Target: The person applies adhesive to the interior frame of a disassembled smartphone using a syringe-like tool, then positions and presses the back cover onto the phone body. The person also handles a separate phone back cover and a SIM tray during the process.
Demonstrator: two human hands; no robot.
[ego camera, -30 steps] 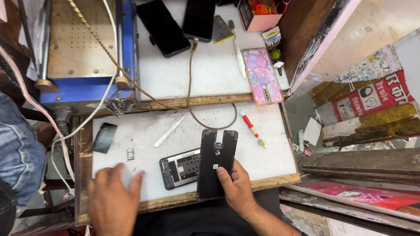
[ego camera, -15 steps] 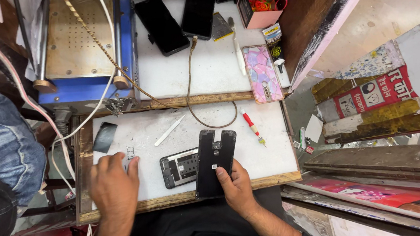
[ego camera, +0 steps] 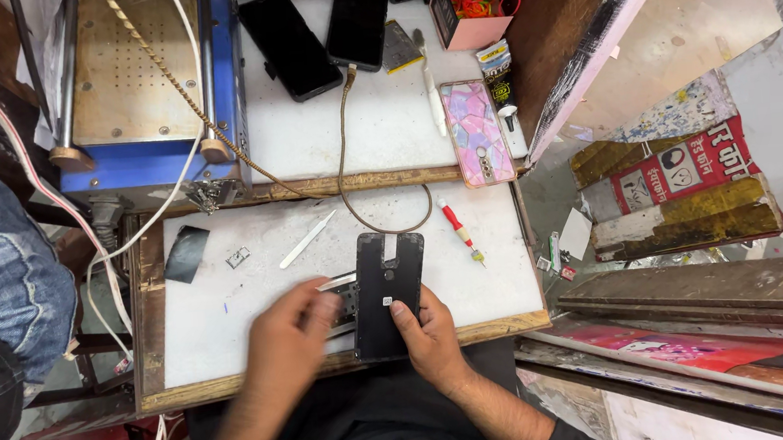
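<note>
A black phone back cover (ego camera: 388,295) lies on the white counter (ego camera: 231,307) near its front wooden edge, its long axis running from the person toward the far side, tilted only slightly. The end with the camera cut-out points away from the person, and the other end reaches almost to the counter's front edge.

The right hand (ego camera: 433,338) rests at the cover's near right corner, thumb laid flat on its face and the other fingers curled loosely against its side, so it steadies the cover rather than clamping it. The left hand (ego camera: 285,345) is just left of the cover, fingers (ego camera: 319,309) bent down over an opened phone body (ego camera: 341,294) that lies crosswise and is partly under the cover. Whether those fingers actually pinch anything cannot be told.

Farther back on the same counter lie a white plastic pry tool (ego camera: 309,239), a small red-handled screwdriver (ego camera: 459,230), a dark glass piece (ego camera: 186,253) and a small metal part (ego camera: 238,257). A brown cable (ego camera: 350,172) loops back to 1 of 2 black phones (ego camera: 289,44) on the rear surface, beside a pink patterned phone case (ego camera: 476,131).
</note>
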